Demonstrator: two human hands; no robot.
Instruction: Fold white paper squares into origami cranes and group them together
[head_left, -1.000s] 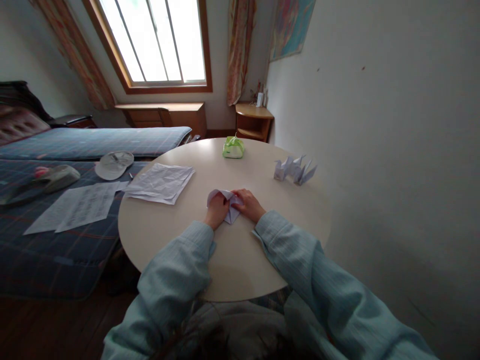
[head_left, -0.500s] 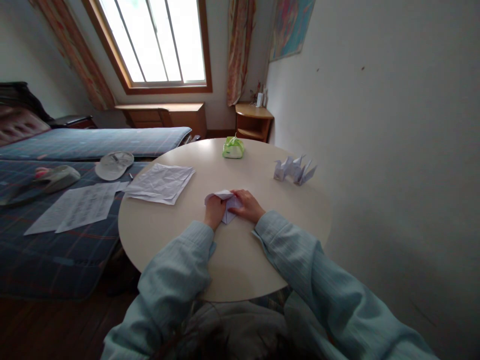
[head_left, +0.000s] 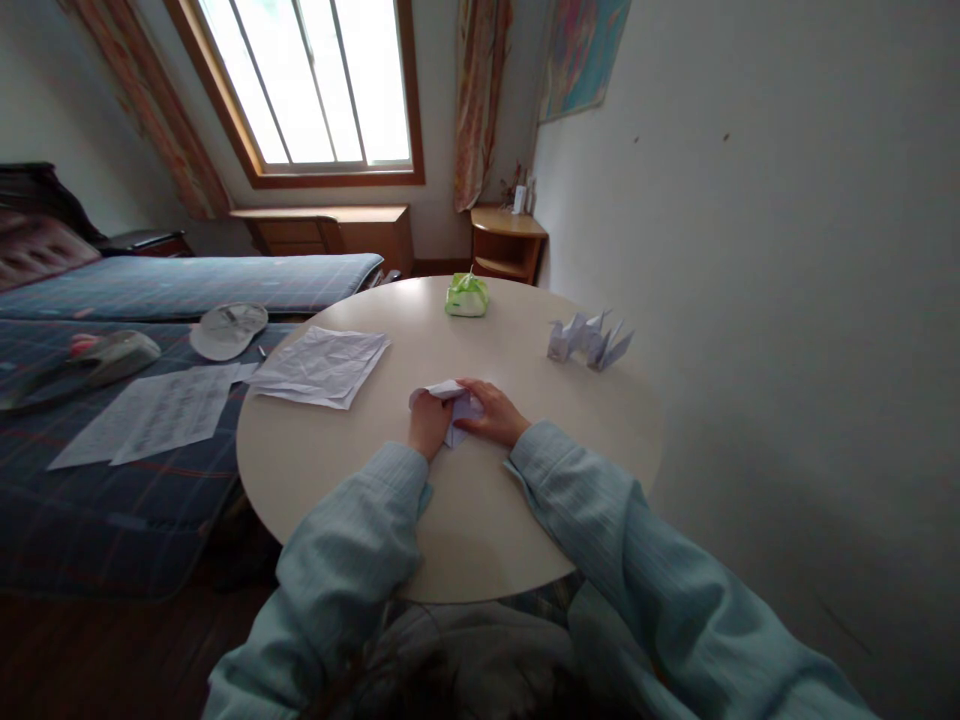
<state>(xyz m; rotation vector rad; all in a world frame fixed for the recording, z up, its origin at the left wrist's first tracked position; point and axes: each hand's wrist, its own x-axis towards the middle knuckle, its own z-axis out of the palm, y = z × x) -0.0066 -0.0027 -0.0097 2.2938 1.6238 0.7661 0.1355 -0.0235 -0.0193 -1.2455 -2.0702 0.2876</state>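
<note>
Between my hands a sheet of white paper (head_left: 459, 436), partly folded, rests on the round table (head_left: 480, 530). My left hand (head_left: 430, 424) is closed on the paper's left side, its fingertips tucked under a raised flap. Over the right side lies my right hand (head_left: 492, 412), with its thumb and fingers gripping the fold. Much of the paper is hidden beneath the hands. Farther right on the table stand several folded paper figures (head_left: 589, 340) with pointed tips.
A stack of creased white sheets (head_left: 322, 367) lies at the table's left. At the far edge sits a green tissue pack (head_left: 466, 296). Left of the table, a bed (head_left: 97, 530) holds printed sheets (head_left: 154, 415) and a pale cap (head_left: 229, 331). A white wall (head_left: 787, 330) borders the right.
My right hand has shifted very slightly left over the paper, covering a little more of it. My left hand has stayed in place.
</note>
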